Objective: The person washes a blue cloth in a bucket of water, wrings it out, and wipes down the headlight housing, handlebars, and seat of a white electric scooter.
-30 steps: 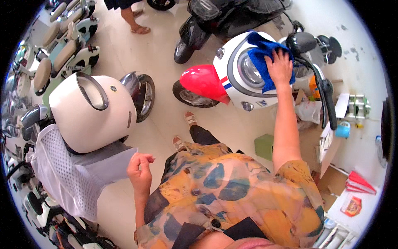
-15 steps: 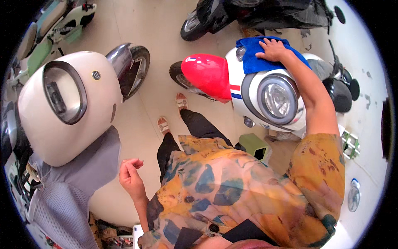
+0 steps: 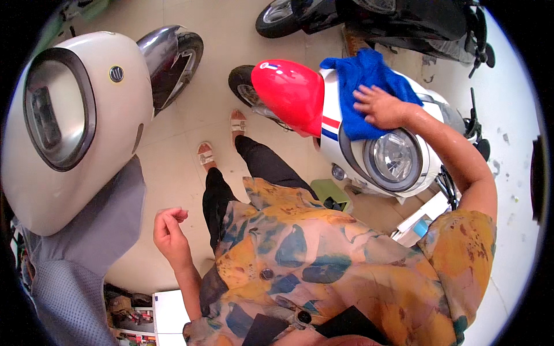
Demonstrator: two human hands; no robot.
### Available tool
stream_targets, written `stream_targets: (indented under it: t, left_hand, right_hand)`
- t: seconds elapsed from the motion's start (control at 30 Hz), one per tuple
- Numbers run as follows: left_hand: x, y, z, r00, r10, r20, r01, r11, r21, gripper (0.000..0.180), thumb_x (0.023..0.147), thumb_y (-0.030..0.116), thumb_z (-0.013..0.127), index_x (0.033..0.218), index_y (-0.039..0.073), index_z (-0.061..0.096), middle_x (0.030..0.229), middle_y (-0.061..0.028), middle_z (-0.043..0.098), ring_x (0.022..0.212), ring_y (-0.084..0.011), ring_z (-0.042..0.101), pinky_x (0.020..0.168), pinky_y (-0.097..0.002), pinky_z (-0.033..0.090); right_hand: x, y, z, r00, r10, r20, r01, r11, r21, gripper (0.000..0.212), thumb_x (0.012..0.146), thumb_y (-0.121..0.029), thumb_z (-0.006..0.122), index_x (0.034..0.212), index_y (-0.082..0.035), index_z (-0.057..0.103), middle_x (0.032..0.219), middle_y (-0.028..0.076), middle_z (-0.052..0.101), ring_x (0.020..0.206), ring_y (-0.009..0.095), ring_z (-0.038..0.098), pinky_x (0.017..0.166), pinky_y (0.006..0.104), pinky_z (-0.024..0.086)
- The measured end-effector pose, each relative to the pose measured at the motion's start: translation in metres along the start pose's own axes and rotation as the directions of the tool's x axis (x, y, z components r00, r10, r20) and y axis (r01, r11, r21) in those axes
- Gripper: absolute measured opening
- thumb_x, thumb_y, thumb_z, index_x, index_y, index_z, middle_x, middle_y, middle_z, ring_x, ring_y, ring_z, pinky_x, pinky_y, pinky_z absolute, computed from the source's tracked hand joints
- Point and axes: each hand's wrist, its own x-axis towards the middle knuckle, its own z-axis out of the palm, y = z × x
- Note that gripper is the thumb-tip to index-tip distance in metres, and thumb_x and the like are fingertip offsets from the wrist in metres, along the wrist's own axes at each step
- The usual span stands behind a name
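My right hand (image 3: 382, 108) lies flat with its fingers spread on a crumpled blue cloth (image 3: 352, 86). The cloth drapes over the front of a white scooter (image 3: 334, 151), just above its round headlight (image 3: 393, 155), and covers part of the white body. Joined to that body is a glossy red front fender (image 3: 288, 95), with a red and blue stripe beside it. My left hand (image 3: 169, 229) hangs in the air at my left, apart from everything, its fingers curled together; I see nothing in them.
At the left stands a cream scooter (image 3: 118, 109) with a grey apron-like cover (image 3: 109, 199). A black scooter (image 3: 404, 26) is at the far right. Near my legs sits a green box (image 3: 330, 193), and a white box (image 3: 172, 317) with small goods beside it lies lower left.
My right hand has slid the blue cloth nearer, toward the headlight, and the cloth is more bunched. My left hand stays curled in the air. The whole view has shifted a little.
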Motion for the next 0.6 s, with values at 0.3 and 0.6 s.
stream_targets:
  t: [0.3, 0.6]
  left_hand:
    - [-0.002, -0.023, -0.015, 0.997, -0.043, -0.059, 0.047, 0.996, 0.080, 0.024, 0.100, 0.011, 0.042, 0.089, -0.001, 0.059, 0.082, -0.0070, 0.059, 0.076, -0.0145, 0.058, 0.071, -0.0268, 0.047]
    - [-0.002, -0.027, -0.018, 0.998, -0.052, -0.021, 0.053, 0.994, 0.092, 0.024, 0.100, 0.013, 0.042, 0.089, -0.001, 0.059, 0.082, -0.0070, 0.059, 0.076, -0.0146, 0.057, 0.071, -0.0271, 0.047]
  right_hand:
    - [0.143, 0.000, 0.033, 0.995, 0.019, 0.096, -0.019, 1.000, 0.000, 0.068, 0.087, -0.047, 0.051, 0.139, -0.003, 0.042, 0.145, 0.027, 0.035, 0.132, 0.038, 0.039, 0.112, 0.0415, 0.029]
    - [0.205, 0.006, 0.043, 0.917, 0.396, 0.044, -0.390, 0.915, -0.107, 0.069, 0.086, -0.043, 0.059, 0.131, 0.007, 0.043, 0.134, 0.026, 0.046, 0.125, 0.039, 0.046, 0.109, 0.0388, 0.032]
